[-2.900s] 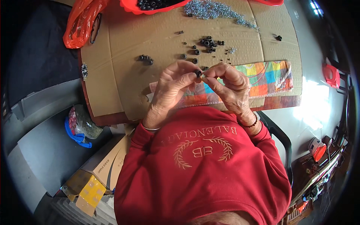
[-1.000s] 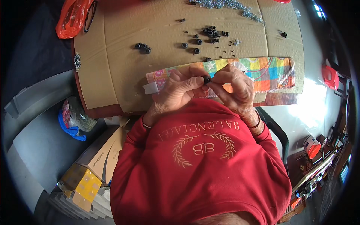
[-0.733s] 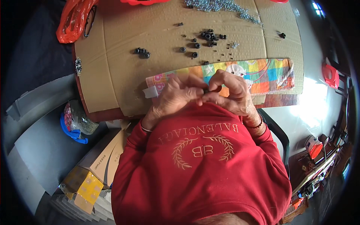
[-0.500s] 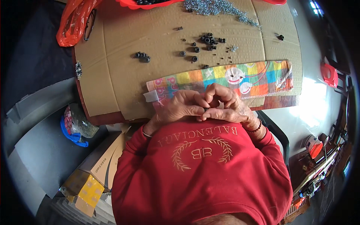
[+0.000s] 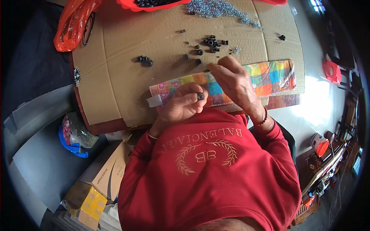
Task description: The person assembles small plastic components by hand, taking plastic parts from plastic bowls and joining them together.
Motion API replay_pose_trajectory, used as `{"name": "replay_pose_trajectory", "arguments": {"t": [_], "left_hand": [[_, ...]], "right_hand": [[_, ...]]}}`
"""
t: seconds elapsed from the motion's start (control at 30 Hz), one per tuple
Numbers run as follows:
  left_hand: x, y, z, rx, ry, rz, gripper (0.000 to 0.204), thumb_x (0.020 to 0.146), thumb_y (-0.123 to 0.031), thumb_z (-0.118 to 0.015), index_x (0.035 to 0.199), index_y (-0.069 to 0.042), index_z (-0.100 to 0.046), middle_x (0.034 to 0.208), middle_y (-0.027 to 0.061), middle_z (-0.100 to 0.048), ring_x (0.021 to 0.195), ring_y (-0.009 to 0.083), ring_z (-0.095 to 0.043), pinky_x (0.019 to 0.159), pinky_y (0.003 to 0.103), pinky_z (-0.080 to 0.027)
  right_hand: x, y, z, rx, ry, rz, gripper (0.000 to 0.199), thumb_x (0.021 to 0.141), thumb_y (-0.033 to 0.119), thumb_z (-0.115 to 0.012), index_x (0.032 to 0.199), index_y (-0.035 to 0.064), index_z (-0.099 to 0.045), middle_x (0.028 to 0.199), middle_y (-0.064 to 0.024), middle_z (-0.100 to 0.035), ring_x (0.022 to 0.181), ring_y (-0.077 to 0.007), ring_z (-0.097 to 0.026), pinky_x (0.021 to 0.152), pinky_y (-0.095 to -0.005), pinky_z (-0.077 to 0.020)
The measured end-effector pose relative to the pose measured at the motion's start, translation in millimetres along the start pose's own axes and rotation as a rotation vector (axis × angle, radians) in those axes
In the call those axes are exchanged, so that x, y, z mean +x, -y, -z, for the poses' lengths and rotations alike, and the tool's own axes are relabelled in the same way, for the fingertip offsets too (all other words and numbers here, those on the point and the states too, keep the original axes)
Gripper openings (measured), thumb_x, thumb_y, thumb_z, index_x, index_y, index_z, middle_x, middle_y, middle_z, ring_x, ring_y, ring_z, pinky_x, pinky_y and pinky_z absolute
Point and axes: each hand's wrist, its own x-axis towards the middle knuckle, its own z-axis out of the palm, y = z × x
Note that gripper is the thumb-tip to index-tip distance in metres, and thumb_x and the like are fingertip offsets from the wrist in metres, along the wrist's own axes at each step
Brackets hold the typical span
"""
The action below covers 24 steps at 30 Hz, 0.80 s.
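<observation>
Between the thumb and fingers of my left hand (image 5: pixel 183 103) is a small black ring-shaped part (image 5: pixel 200 96) with a hole through its middle, its open end turned up. My right hand (image 5: pixel 236 81) reaches over the colourful checked cloth (image 5: pixel 269 75), its fingertips drawn together at the cloth's far edge; whatever they pinch is too small or hidden to make out. Just beyond those fingertips, several black parts (image 5: pixel 211 41) lie in a loose cluster on the cardboard (image 5: pixel 135 88), with a single black cylinder (image 5: pixel 198 61) close by.
Several black cylinders (image 5: pixel 145 60) lie together on the left. At the far side are a heap of small shiny metal pieces (image 5: pixel 216 8) and a red tray (image 5: pixel 154 7) of black parts. An orange-red plastic bag (image 5: pixel 73 29) hangs over the far left corner. Cardboard boxes (image 5: pixel 104 173) stand below left.
My hands were together in front of my chest and have parted. The right one has moved forward over the cloth; the left one has turned, showing the black ring-shaped part.
</observation>
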Motion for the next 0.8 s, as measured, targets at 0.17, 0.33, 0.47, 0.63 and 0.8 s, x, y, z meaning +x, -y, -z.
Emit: {"name": "replay_pose_trajectory", "arguments": {"t": [0.17, 0.33, 0.47, 0.63, 0.8], "left_hand": [[2.2, 0.9, -1.8, 0.003, 0.005, 0.027, 0.017, 0.086, -0.006, -0.057, 0.102, -0.006, -0.059, 0.087, 0.0078, -0.053, 0.075, 0.0125, -0.051, 0.062, 0.022, -0.047], [-9.4, -0.4, -3.4, -0.026, 0.017, 0.035, 0.017, 0.086, -0.006, -0.056, 0.103, -0.006, -0.059, 0.091, 0.0098, -0.055, 0.076, 0.0133, -0.053, 0.062, 0.023, -0.047], [-12.8, -3.1, -8.7, -0.03, -0.01, 0.042, 0.017, 0.086, -0.006, -0.056, 0.102, -0.006, -0.059, 0.092, 0.0099, -0.055, 0.075, 0.0136, -0.053, 0.061, 0.024, -0.048], [-17.8, -3.3, -4.8, -0.006, 0.022, 0.016, 0.016, 0.086, -0.006, -0.057, 0.102, -0.006, -0.059, 0.093, 0.0094, -0.056, 0.075, 0.0133, -0.054, 0.06, 0.024, -0.048], [-21.7, -3.1, -1.6, -0.013, -0.018, 0.027, 0.015, 0.087, -0.007, -0.056, 0.102, -0.006, -0.058, 0.093, 0.0089, -0.056, 0.076, 0.0123, -0.054, 0.06, 0.023, -0.048]], "right_hand": [[-4.1, -7.5, -8.5, -0.265, 0.159, 0.101, 0.029, 0.068, 0.006, -0.06, 0.097, 0.0072, -0.06, 0.08, -0.0065, -0.049, 0.073, -0.0231, -0.057, 0.059, -0.0326, -0.0485], [-6.1, -1.1, -11.1, -0.284, 0.188, 0.092, 0.026, 0.07, 0.007, -0.058, 0.096, 0.0073, -0.057, 0.08, -0.0064, -0.048, 0.074, -0.0237, -0.057, 0.058, -0.033, -0.0487], [-0.4, -3.5, -11.6, -0.278, 0.234, 0.097, 0.021, 0.074, 0.006, -0.057, 0.094, 0.0073, -0.054, 0.08, -0.0078, -0.049, 0.071, -0.0262, -0.058, 0.057, -0.0343, -0.049], [15.7, -11.3, -8.7, -0.019, 0.288, 0.049, 0.015, 0.074, 0.007, -0.06, 0.087, 0.0048, -0.054, 0.079, -0.0103, -0.054, 0.073, -0.0299, -0.059, 0.06, -0.038, -0.0476], [20.3, -14.3, -11.3, 0.083, 0.336, 0.065, 0.013, 0.075, 0.006, -0.059, 0.087, 0.002, -0.055, 0.077, -0.0132, -0.056, 0.07, -0.0323, -0.058, 0.06, -0.0374, -0.047]]}}
